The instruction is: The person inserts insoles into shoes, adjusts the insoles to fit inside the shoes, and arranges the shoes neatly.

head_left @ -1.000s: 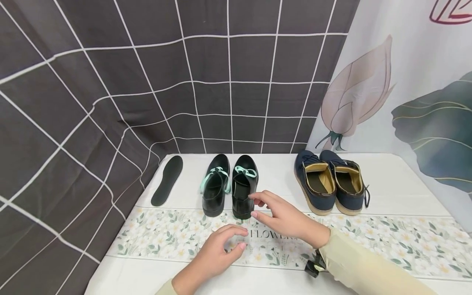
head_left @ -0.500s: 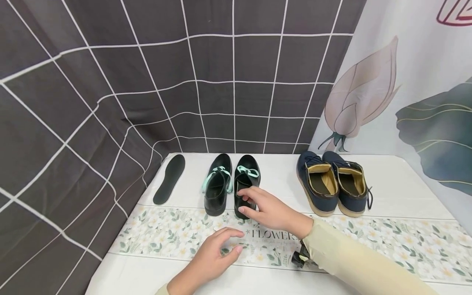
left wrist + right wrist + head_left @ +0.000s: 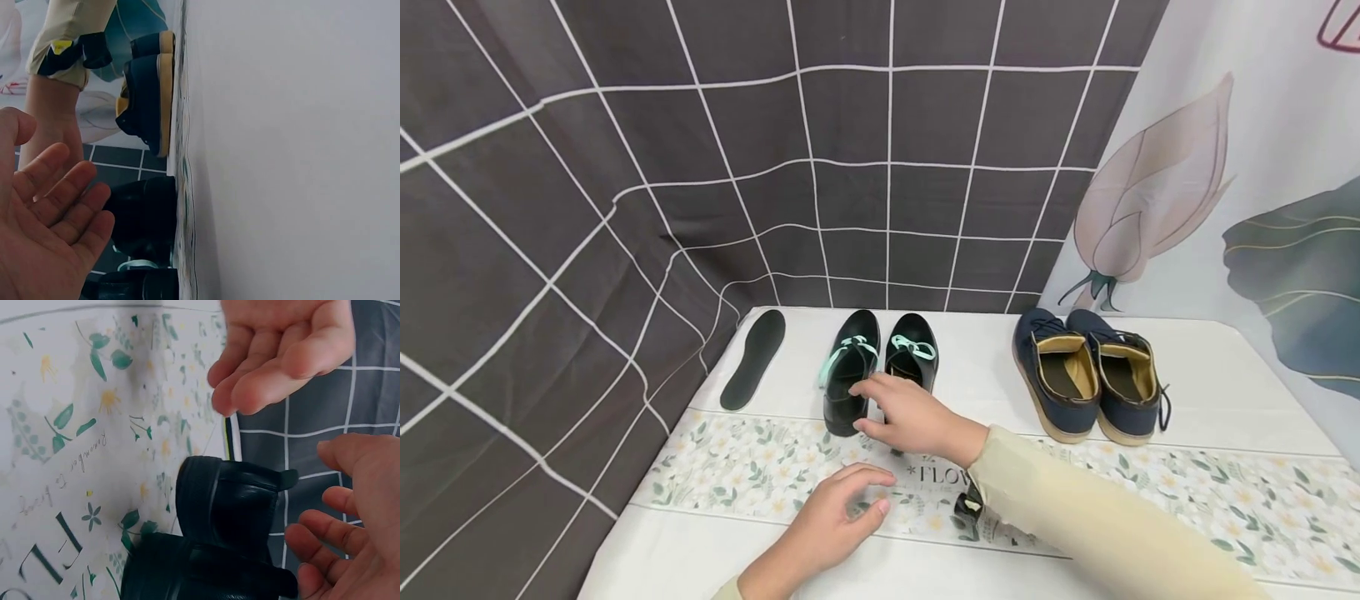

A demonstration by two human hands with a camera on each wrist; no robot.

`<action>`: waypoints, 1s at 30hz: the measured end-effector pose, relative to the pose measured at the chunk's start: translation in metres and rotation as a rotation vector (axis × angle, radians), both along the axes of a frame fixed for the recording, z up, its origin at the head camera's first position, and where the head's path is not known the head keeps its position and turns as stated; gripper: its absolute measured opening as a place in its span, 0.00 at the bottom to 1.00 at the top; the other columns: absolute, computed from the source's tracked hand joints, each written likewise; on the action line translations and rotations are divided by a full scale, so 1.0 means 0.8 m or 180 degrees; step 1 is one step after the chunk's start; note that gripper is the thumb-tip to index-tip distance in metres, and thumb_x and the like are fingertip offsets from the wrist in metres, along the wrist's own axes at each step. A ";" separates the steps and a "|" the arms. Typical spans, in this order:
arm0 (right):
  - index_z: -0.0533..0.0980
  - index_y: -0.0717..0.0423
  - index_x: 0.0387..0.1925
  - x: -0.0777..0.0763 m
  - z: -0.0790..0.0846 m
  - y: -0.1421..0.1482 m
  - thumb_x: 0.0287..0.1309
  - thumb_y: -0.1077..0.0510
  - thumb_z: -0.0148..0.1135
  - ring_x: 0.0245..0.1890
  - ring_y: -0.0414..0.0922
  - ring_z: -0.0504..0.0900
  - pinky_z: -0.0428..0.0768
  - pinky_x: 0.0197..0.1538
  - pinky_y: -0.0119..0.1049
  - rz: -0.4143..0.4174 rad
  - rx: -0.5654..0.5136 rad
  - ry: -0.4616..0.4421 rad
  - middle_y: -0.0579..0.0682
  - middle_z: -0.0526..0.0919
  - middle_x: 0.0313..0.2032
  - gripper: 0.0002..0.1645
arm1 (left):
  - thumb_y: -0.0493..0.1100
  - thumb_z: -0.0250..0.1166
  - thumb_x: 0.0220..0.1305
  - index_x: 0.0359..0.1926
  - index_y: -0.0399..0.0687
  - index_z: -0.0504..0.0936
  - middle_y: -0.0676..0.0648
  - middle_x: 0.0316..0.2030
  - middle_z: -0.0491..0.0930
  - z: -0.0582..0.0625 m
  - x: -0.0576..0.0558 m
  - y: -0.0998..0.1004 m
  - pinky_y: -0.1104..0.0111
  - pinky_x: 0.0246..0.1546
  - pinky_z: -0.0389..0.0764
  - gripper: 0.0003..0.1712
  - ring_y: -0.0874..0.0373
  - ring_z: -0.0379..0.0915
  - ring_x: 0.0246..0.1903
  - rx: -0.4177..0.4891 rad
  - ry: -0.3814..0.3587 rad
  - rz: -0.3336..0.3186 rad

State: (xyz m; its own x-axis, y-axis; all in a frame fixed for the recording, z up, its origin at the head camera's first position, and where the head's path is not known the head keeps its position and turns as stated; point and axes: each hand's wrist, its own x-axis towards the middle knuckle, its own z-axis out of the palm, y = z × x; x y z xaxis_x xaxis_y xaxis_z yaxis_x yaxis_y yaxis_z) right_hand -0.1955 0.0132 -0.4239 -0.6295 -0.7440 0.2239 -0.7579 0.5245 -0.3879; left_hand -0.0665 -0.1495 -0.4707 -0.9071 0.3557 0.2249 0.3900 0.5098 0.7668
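Observation:
A pair of black shoes with mint-green laces stands with toes toward the back, the left shoe (image 3: pixel 838 417) and the right shoe (image 3: pixel 913 322) side by side. Over their heel ends hovers my right hand (image 3: pixel 913 417), fingers loosely bent and holding nothing; it covers the right shoe's heel. Its fingertips overlap the left shoe's opening in the head view. Nearer the front, my left hand (image 3: pixel 838 512) is held above the floral strip, fingers relaxed, thumb apart, holding nothing. In the right wrist view, the black heels (image 3: pixel 228 500) show below the left hand (image 3: pixel 287 350).
A black insole (image 3: pixel 754 358) lies flat at the left of the white table (image 3: pixel 977 358). Navy shoes (image 3: pixel 1063 421) with tan soles stand at the right. A dark gridded cloth (image 3: pixel 820 125) hangs behind and left, a flower-printed curtain (image 3: pixel 1195 267) at the right.
My right hand has moved left, from the right black shoe's heel toward the left black shoe. My left hand has stayed nearly in place. The head view has shifted slightly.

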 end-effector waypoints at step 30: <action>0.80 0.49 0.41 -0.026 -0.031 -0.074 0.61 0.44 0.69 0.31 0.45 0.86 0.88 0.33 0.45 -0.0202 0.1000 0.0473 0.46 0.89 0.34 0.15 | 0.40 0.65 0.68 0.51 0.52 0.85 0.48 0.53 0.86 0.002 0.002 -0.010 0.48 0.59 0.81 0.12 0.57 0.79 0.57 0.0002 0.0010 0.0085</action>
State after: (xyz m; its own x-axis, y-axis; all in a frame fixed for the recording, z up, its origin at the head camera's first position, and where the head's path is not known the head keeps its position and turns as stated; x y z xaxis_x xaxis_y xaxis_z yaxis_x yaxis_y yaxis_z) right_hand -0.2164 -0.0463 -0.4486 -0.6544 -0.7516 0.0830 -0.7561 0.6485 -0.0881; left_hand -0.0648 -0.1578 -0.4693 -0.9156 0.3313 0.2279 0.3786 0.5196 0.7660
